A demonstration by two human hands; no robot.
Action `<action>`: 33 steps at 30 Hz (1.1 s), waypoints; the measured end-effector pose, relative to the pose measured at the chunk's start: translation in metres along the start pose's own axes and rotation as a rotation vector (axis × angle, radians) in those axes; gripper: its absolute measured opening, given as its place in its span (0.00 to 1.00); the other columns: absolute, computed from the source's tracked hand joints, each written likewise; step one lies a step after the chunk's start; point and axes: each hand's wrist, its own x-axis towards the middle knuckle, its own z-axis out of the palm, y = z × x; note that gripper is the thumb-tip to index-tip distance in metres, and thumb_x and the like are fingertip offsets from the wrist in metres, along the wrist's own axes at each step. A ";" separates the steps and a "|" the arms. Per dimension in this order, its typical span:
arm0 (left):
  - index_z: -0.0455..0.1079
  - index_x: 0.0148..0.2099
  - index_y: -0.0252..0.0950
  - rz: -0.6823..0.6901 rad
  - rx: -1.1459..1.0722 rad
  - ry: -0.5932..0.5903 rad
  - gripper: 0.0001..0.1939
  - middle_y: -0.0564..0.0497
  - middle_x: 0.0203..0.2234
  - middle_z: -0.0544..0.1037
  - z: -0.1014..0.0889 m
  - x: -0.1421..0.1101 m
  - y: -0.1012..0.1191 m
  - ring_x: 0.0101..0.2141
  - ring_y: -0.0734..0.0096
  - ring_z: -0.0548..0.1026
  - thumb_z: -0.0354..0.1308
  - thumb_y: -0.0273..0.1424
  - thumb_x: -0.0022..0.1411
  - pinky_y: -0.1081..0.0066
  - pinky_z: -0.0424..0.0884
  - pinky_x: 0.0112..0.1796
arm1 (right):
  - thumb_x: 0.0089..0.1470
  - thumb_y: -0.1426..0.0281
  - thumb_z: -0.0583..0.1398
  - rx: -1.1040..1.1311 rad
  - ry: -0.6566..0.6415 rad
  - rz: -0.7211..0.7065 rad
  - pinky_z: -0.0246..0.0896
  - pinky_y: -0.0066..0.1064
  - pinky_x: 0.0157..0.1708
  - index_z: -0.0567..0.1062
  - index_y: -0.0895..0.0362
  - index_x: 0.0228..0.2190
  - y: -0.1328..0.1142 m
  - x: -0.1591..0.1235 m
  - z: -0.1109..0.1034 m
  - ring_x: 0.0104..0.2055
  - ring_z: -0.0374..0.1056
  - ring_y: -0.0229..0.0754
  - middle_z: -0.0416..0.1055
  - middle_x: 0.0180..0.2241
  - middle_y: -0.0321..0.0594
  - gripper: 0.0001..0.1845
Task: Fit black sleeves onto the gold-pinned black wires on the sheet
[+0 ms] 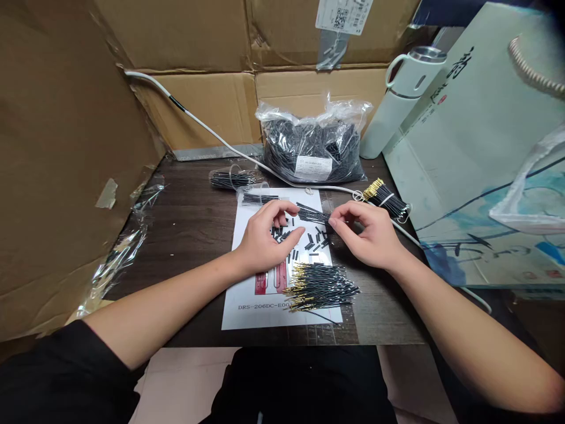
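- While both hands work above the white printed paper sheet (247,294), the right hand (368,235) pinches one thin black wire (314,215) at thumb and forefinger; fingers otherwise loosely curled.
- Wire long axis runs left-right, free end pointing toward the left hand (265,238).
- Left hand half-curled over scattered short black sleeve pieces (315,240); whether it grips one, cannot tell.
- Sleeve count: roughly fifteen to twenty, exact number unclear.
- One loose pile of black wires with gold-coloured metal tips (320,287) on the sheet's near edge.
- One tied bundle of gold-tipped wires (386,198) beside the right hand.
- One clear plastic bag of black pieces (313,147) behind.
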 end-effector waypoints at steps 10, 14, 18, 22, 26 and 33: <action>0.84 0.51 0.43 0.149 0.190 -0.235 0.09 0.43 0.54 0.79 0.000 0.000 -0.002 0.53 0.57 0.74 0.63 0.30 0.74 0.51 0.73 0.60 | 0.70 0.67 0.64 -0.135 0.056 -0.059 0.70 0.45 0.43 0.82 0.52 0.39 0.025 0.006 0.018 0.40 0.73 0.49 0.78 0.37 0.43 0.06; 0.85 0.55 0.48 0.142 0.226 -0.331 0.12 0.44 0.62 0.75 -0.001 -0.001 -0.002 0.60 0.51 0.70 0.62 0.33 0.75 0.43 0.68 0.66 | 0.69 0.68 0.64 -0.209 0.053 -0.106 0.68 0.49 0.48 0.83 0.53 0.40 0.029 0.005 0.016 0.43 0.72 0.52 0.77 0.38 0.44 0.05; 0.87 0.51 0.48 0.142 0.238 -0.341 0.11 0.45 0.62 0.77 0.000 -0.001 -0.003 0.59 0.51 0.71 0.62 0.33 0.76 0.42 0.68 0.65 | 0.68 0.70 0.66 -0.153 -0.029 -0.114 0.68 0.44 0.44 0.82 0.53 0.41 0.016 0.004 0.002 0.42 0.72 0.49 0.77 0.40 0.44 0.03; 0.86 0.45 0.43 0.134 0.233 -0.296 0.09 0.45 0.57 0.79 0.001 0.000 -0.005 0.55 0.54 0.72 0.62 0.32 0.75 0.47 0.69 0.62 | 0.67 0.71 0.66 0.025 -0.312 -0.122 0.65 0.36 0.36 0.80 0.53 0.39 -0.009 0.003 -0.013 0.34 0.69 0.42 0.74 0.34 0.37 0.02; 0.84 0.45 0.42 0.106 0.235 -0.297 0.08 0.44 0.57 0.79 0.001 0.001 -0.004 0.55 0.54 0.72 0.62 0.32 0.75 0.48 0.69 0.60 | 0.64 0.76 0.64 0.106 -0.518 -0.142 0.63 0.34 0.37 0.78 0.54 0.35 -0.023 0.000 -0.013 0.33 0.67 0.39 0.73 0.32 0.35 0.05; 0.79 0.43 0.39 0.049 0.218 -0.344 0.06 0.46 0.57 0.78 -0.002 0.001 0.000 0.57 0.55 0.71 0.62 0.30 0.75 0.49 0.65 0.64 | 0.63 0.76 0.63 0.029 -0.676 -0.112 0.59 0.35 0.39 0.77 0.56 0.38 -0.024 -0.004 -0.006 0.36 0.67 0.41 0.73 0.35 0.37 0.04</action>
